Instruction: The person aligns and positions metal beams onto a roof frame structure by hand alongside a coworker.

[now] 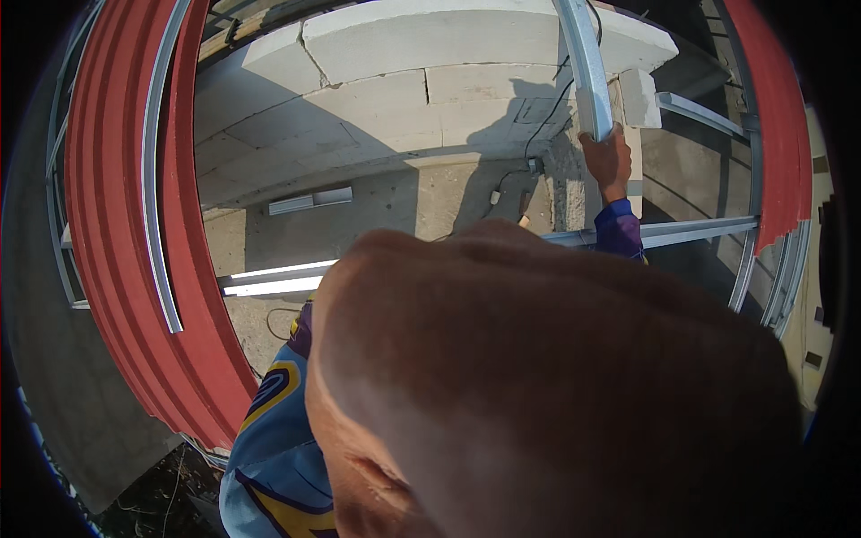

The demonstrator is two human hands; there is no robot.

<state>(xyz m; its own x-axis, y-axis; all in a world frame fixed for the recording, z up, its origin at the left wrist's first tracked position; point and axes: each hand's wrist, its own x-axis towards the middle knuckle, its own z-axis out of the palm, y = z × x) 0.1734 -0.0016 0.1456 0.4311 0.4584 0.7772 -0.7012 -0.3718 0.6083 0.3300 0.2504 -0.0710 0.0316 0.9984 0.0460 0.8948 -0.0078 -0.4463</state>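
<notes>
A large blurred hand, seemingly my left hand (538, 386), fills the lower middle very near the camera. Its rounded back and knuckles show, but its fingers are mostly hidden. Behind it runs a blue sleeve (287, 489) with yellow and purple patterns. Farther off, at upper right, my right hand (610, 163) is closed around the lower end of a galvanized steel channel (585, 67), which reaches past the top edge. The right cuff is purple and blue; the raised hand covers the rest of that forearm.
A curved-looking white block wall (377, 108) stands ahead. Red corrugated sheets (126, 224) flank the left, with a thin metal strip (154, 179) on them. Metal rails (278, 280) cross at mid-height. Below, a short profile piece (310, 200) and a cable (535, 134) lie near concrete.
</notes>
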